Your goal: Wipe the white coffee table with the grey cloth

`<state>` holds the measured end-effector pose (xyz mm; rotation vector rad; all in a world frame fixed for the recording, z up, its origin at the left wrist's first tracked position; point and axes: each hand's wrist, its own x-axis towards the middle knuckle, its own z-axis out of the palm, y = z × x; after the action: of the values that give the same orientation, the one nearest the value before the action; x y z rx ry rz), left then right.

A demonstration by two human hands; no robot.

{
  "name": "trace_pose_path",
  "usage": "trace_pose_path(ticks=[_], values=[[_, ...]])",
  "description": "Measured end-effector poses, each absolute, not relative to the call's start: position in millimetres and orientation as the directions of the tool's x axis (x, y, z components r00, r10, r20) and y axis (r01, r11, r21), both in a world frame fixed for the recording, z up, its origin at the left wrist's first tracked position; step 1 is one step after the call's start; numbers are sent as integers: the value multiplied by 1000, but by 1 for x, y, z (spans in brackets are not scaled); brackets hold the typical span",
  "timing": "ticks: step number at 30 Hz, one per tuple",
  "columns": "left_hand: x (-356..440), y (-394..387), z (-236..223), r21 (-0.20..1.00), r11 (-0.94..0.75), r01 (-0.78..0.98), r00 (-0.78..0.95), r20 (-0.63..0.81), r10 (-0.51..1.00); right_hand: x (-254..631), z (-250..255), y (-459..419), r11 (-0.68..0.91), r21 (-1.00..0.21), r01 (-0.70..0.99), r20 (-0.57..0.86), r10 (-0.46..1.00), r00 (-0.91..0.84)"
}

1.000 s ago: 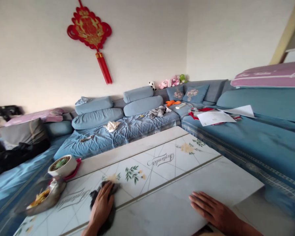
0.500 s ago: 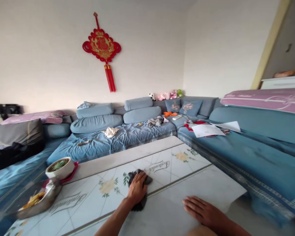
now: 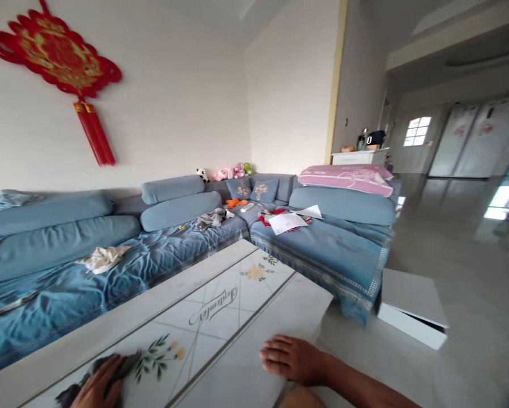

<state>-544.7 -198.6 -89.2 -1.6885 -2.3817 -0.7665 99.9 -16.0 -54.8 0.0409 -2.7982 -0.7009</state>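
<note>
At the lower left, my left hand (image 3: 97, 385) presses on a dark grey cloth (image 3: 127, 365), its fingers over the crumpled fabric. The cloth lies on the white table (image 3: 254, 368), beside a printed sprig of green leaves and yellow flowers. Part of this hand is cut off by the bottom edge of the view. My right hand (image 3: 292, 358) rests flat near the table's right edge, fingers stretched out and nothing held.
Behind the table runs a blue corner sofa (image 3: 322, 255) with white papers (image 3: 288, 222), a cream cloth (image 3: 105, 259) and a grey garment (image 3: 214, 218) on it. A white box (image 3: 411, 306) stands on the floor at right.
The view has turned right, showing more floor and the white box. My left hand has slid left along the table with the cloth, uncovering printed flowers. My right hand still rests there.
</note>
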Motion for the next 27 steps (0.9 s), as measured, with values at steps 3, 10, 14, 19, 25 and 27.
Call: trace_pose_path(ticks=[3, 10, 14, 19, 25, 27], values=[[-528, -147, -78, 265, 328, 907, -409, 363, 837, 98, -59, -15, 874, 484, 39, 232, -86, -969], [-444, -123, -83, 250, 181, 951, -265, 361, 894, 99, -61, -18, 883, 466, 53, 283, -92, -955], [-430, -198, -110, 296, 22, 955, -133, 360, 924, 103, -63, -16, 915, 403, 21, 251, -88, -964], [-469, -302, -114, 324, 120, 938, -222, 297, 929, 107, -67, -11, 899, 438, -6, 273, -140, -952], [-481, -277, -59, 291, 436, 852, -511, 276, 814, 106, -84, -2, 877, 481, 1, 367, -200, -908], [-467, -243, -43, 277, 473, 836, -539, 259, 801, 105, -87, 1, 880, 474, -3, 385, -210, -899]])
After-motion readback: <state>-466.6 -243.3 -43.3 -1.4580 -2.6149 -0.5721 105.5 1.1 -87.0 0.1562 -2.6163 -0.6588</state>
